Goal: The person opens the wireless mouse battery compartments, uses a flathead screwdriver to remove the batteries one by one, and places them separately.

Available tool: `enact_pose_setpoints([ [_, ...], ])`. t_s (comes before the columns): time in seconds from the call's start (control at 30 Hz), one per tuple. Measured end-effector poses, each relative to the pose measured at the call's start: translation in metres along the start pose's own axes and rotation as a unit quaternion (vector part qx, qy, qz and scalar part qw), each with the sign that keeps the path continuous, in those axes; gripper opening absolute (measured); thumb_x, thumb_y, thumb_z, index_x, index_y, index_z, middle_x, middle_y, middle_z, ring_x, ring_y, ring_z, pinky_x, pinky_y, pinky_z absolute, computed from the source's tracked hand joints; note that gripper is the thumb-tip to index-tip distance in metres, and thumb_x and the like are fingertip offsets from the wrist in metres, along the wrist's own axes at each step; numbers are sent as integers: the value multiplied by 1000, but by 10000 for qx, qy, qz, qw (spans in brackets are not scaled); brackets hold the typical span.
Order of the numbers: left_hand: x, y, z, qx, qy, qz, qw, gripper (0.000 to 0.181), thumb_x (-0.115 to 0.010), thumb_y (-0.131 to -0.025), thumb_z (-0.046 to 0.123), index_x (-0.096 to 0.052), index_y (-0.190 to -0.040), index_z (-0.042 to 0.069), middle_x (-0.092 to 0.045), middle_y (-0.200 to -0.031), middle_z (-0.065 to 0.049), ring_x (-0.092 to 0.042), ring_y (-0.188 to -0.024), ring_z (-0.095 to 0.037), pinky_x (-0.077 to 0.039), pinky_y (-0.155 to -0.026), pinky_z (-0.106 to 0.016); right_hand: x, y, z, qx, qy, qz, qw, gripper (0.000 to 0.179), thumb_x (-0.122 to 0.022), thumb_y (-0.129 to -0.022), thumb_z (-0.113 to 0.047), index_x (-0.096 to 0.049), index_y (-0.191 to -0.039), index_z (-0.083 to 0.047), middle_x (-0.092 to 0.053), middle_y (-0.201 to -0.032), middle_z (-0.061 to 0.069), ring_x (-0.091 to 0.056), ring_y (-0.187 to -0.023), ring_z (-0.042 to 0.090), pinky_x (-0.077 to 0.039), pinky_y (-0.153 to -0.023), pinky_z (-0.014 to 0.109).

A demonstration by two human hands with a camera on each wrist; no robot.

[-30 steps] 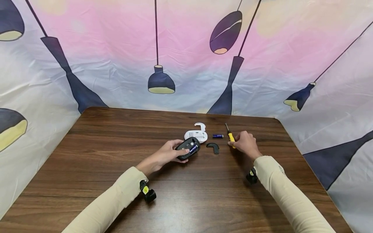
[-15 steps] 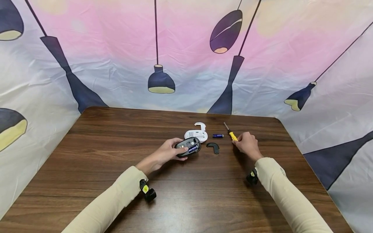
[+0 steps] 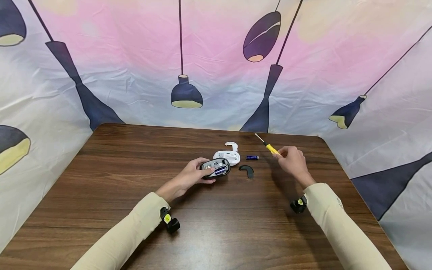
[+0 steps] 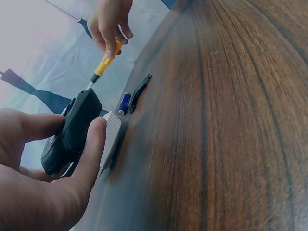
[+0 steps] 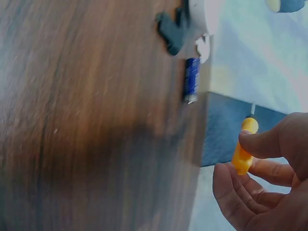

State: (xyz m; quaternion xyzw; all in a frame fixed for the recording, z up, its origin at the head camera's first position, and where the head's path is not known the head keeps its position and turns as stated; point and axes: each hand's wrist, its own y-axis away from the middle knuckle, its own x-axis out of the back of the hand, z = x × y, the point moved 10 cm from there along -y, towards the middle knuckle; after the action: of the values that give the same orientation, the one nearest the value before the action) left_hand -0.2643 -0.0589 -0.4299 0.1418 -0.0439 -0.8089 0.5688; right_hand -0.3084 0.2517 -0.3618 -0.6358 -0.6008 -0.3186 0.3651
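Note:
My left hand [image 3: 191,173] grips a black computer mouse [image 4: 79,132] by its edges, underside up, the thumb lying over the base. A blue battery [image 3: 221,171] sits in the mouse's uncovered compartment. To the right, my right hand [image 3: 293,162] pinches a yellow-handled screwdriver [image 5: 245,144], its shaft pointing away to the upper left, raised above the table. Between the hands lie a loose blue battery [image 3: 252,158] and a black curved battery cover [image 3: 247,171]. Just behind the held mouse is a white mouse [image 3: 233,157], also underside up.
A white curved cover [image 3: 232,144] lies behind the white mouse. The brown wooden table [image 3: 135,161] reaches back to a cloth backdrop [image 3: 141,75] printed with lamps. Each wrist carries a small black camera, the left wrist camera [image 3: 170,221] standing close over the tabletop.
My right hand has lifted the screwdriver off the table and moved slightly right. My left hand has turned the black mouse a little, its underside now facing up more fully.

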Motion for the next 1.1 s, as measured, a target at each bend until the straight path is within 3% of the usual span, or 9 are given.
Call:
enact_pose_setpoints([
  [0.2, 5, 0, 3, -40, 33, 153, 9999, 49, -59, -99, -5, -40, -143, -12, -49, -133, -30, -65, -98, -27, -62, -87, -39, 8, 5, -19, 379, -26, 151, 9992, 26, -65, -101, -22, -71, -111, 1, -72, -100, 18, -65, -79, 29, -52, -61, 37],
  [0.47, 10, -2, 2, 66, 146, 279, 9995, 49, -59, -100, 0, -37, -142, -13, -48, -137, -36, -68, -98, -30, -63, -84, -36, 13, 13, -54, 1099, 17, 44, 9939, 19, -66, -100, -14, -71, -109, 3, -69, -101, 20, -61, -77, 28, -51, -66, 39],
  [0.63, 8, -3, 3, 25, 266, 201, 9994, 50, -56, -101, -1, -34, -144, -14, -45, -140, -36, -63, -113, -36, -60, -91, -41, 15, 16, -71, 1462, -96, -51, 9892, 15, -67, -99, -10, -71, -106, 3, -68, -84, 15, -48, -60, 20, -39, -53, 30],
  [0.77, 8, -4, 4, -13, 329, 203, 9993, 51, -56, -101, -2, -33, -144, -14, -44, -141, -36, -58, -121, -41, -60, -92, -41, 16, 17, -84, 1677, -163, -89, 9857, 15, -67, -99, -9, -72, -105, 3, -59, -71, 9, -39, -55, 17, -31, -50, 27],
  [1.1, 11, -6, 4, 49, 257, 378, 9989, 52, -59, -100, -1, -34, -144, -13, -47, -140, -34, -60, -118, -38, -61, -90, -38, 18, 25, -115, 2051, -397, -192, 9778, 11, -74, -94, -8, -72, -102, -1, -68, -80, 10, -51, -60, 22, -40, -50, 26],
])
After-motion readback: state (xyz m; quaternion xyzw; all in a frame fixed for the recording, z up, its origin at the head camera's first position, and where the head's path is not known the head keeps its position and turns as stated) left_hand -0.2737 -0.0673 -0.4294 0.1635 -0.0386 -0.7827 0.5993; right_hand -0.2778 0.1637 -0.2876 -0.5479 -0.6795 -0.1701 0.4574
